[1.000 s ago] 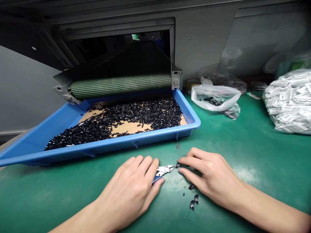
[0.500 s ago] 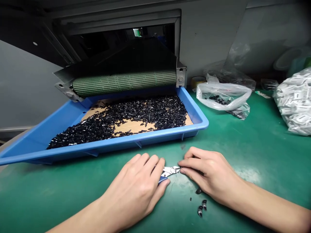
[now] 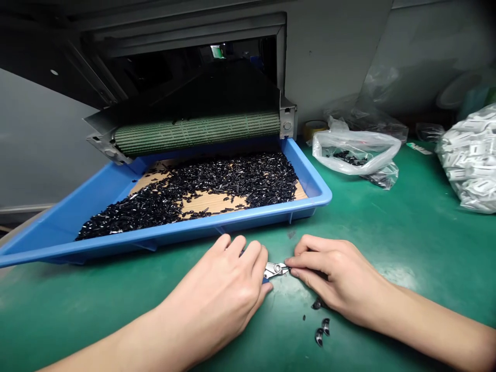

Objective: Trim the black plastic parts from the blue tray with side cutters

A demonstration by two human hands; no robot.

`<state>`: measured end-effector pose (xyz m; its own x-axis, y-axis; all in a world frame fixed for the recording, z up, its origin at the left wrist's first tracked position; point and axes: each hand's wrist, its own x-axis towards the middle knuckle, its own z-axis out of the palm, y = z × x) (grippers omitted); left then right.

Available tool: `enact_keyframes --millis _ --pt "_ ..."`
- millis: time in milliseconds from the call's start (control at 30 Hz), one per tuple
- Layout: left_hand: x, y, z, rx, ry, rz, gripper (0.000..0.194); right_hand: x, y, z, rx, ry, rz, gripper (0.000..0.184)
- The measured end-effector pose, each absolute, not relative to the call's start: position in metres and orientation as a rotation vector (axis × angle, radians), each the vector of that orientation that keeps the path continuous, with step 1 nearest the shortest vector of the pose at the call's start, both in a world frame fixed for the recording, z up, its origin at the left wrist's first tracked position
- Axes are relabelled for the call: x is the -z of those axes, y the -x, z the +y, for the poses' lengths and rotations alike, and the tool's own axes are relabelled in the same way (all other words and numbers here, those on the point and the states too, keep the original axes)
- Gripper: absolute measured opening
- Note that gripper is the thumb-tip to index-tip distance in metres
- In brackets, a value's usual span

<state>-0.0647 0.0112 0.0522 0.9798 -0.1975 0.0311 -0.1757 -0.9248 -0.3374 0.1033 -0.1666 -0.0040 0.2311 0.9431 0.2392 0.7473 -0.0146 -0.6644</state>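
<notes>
The cutters lie low over the table, in front of the tray, their metal jaws reaching the right hand's fingertips. The left hand is wrapped around their blue handles, fingers curled together. The right hand has thumb and forefinger pressed together on a small black piece (mostly hidden by the fingers), at the jaws' tips; whether the jaws are closed on it, I cannot tell.

The blue tray, shallow and smooth-walled, holds a broad heap of glossy black parts, small and jumbled, with a tan, wood-grained base showing through the gaps. A green, ribbed belt end hangs over the tray's far side between metal brackets.

To the right, an open bag of thin, cloudy plastic contains more dark pieces (only a few). Farther right, a clear bag bulges with matte white parts, some slotted. A yellowish tape roll sits behind the open bag, and a small slip near it is too small to read.

Beside the right hand lie three curved, shiny black pieces and a tiny dark fleck.
</notes>
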Motion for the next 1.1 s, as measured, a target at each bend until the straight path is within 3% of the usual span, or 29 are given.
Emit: enact_keyframes --millis 533,767,867,1000,1100 --pt "-0.061 0.046 0.019 -0.066 2.694 0.514 0.028 -0.012 -0.1 -0.167 -0.388 1.85 -1.598 0.028" --pt "-0.035 0.07 0.039 0.209 2.944 0.366 0.027 -0.025 -0.138 -0.216 -0.043 2.0 -1.379 0.028" --pt "-0.02 0.08 0.051 0.405 3.03 0.289 0.03 -0.014 -0.128 -0.246 -0.093 2.207 -1.456 0.045" --pt "-0.005 0.083 0.06 0.55 3.181 0.223 0.03 -0.008 -0.099 -0.249 -0.293 2.22 -1.773 0.101" --pt "-0.002 0.085 0.06 0.576 3.267 0.193 0.03 -0.011 -0.092 -0.222 -0.289 2.057 -1.866 0.091"
